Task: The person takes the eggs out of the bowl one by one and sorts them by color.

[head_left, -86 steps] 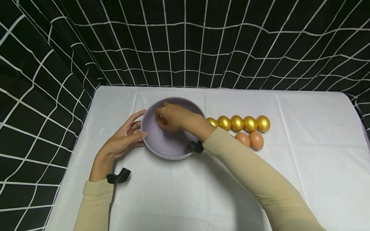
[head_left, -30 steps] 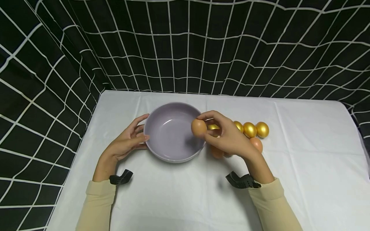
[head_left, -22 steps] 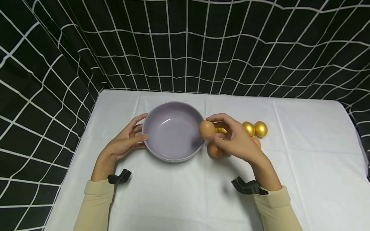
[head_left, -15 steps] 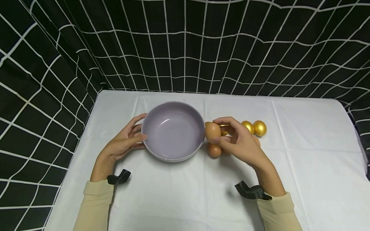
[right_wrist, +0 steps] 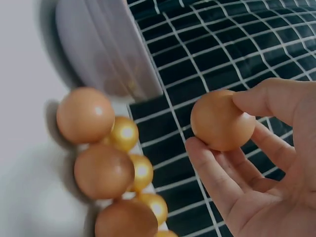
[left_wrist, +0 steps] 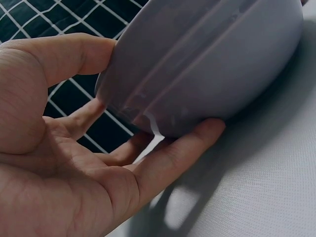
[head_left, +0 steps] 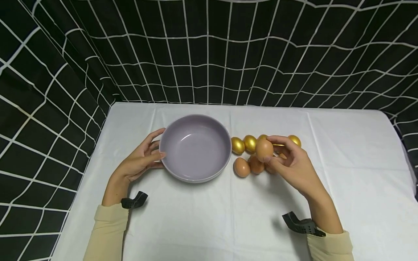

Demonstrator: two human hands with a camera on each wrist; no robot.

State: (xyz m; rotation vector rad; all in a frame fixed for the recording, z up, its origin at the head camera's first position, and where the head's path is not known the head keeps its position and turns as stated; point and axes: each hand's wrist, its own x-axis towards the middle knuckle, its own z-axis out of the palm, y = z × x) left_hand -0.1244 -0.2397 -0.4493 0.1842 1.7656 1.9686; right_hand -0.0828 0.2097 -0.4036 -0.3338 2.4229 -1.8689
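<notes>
In the head view a lilac bowl (head_left: 196,156) sits on the white-covered table, with nothing inside it. My left hand (head_left: 138,159) holds its left side, thumb at the rim and fingers against the outer wall, as the left wrist view of the bowl (left_wrist: 212,69) shows. My right hand (head_left: 297,166) pinches a brown egg (head_left: 264,149) between thumb and fingertips. That egg (right_wrist: 222,120) is raised above a row of brown eggs (head_left: 242,167), which the right hand partly hides. Behind them runs a row of gold eggs (head_left: 237,145), beginning close to the bowl's right side.
The white tablecloth (head_left: 196,221) spreads on all sides of the bowl and eggs. A black curtain with a white grid (head_left: 209,54) hangs behind the table and along its left. Each wrist wears a black camera mount (head_left: 134,200).
My right hand has come out of the bowl and now carries a brown egg rightward, over the egg rows. More eggs near the bowl are uncovered. The left hand keeps its place.
</notes>
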